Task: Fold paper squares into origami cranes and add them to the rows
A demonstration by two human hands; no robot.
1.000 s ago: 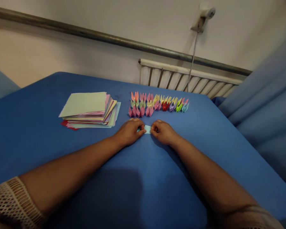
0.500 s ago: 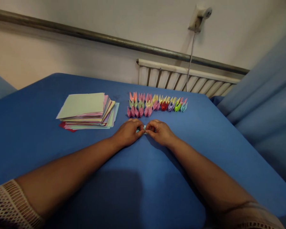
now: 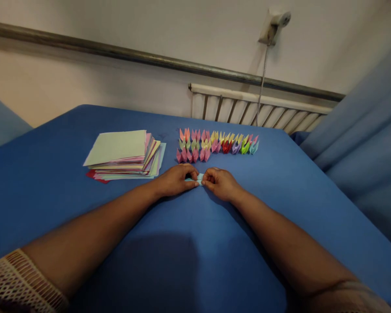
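Between my hands, low over the blue table, is a small folded piece of light blue paper (image 3: 200, 178). My left hand (image 3: 177, 180) pinches its left side between thumb and fingers. On the other side my right hand (image 3: 222, 183) has its thumb and fingertips closed on the right edge. The fingers cover much of the paper, so its full folded shape is hidden. Just beyond the hands stand rows of small origami cranes (image 3: 193, 155) in pink, yellow, green, red, purple and blue.
A thick stack of coloured paper sheets (image 3: 120, 148), pale green on top, lies to the left on the blue table (image 3: 189, 261). Behind the table are a white radiator (image 3: 234, 98) and a metal rail (image 3: 133, 54) along the wall. A blue curtain (image 3: 365, 130) hangs at the right.
The fingertips have drawn slightly apart, and more of the light blue paper shows between them. The whole view has shifted a little; the cranes and paper stack stay in place.
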